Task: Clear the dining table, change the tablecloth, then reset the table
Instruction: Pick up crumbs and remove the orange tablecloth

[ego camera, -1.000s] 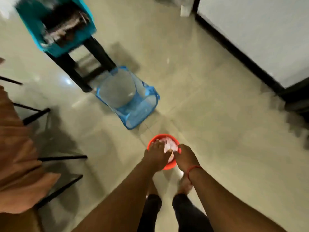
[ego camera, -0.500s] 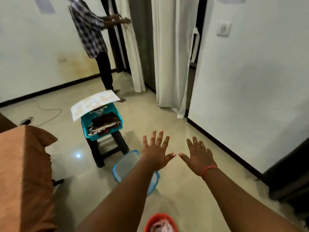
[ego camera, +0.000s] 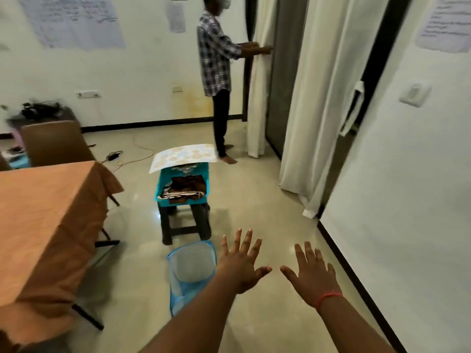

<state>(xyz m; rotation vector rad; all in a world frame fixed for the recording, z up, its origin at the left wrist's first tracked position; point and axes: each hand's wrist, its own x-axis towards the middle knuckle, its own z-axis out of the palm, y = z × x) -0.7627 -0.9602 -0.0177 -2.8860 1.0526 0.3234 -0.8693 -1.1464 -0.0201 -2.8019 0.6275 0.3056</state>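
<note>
Left hand (ego camera: 239, 266) spread, tablecloth (ego camera: 48, 212) far left

Dim, even indoor light fell across the room. Wide-angle distortion bowed the edges. Motion blur softened the left margin.

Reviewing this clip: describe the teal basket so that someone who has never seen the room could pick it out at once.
Start at the table with the orange tablecloth on the left; just to its right a dark stool stands on the floor. The teal basket sits on that stool, holding folded brown cloths, with a patterned mat lying over its far rim. The blue mesh hamper nearer the camera stands on the floor.
</note>
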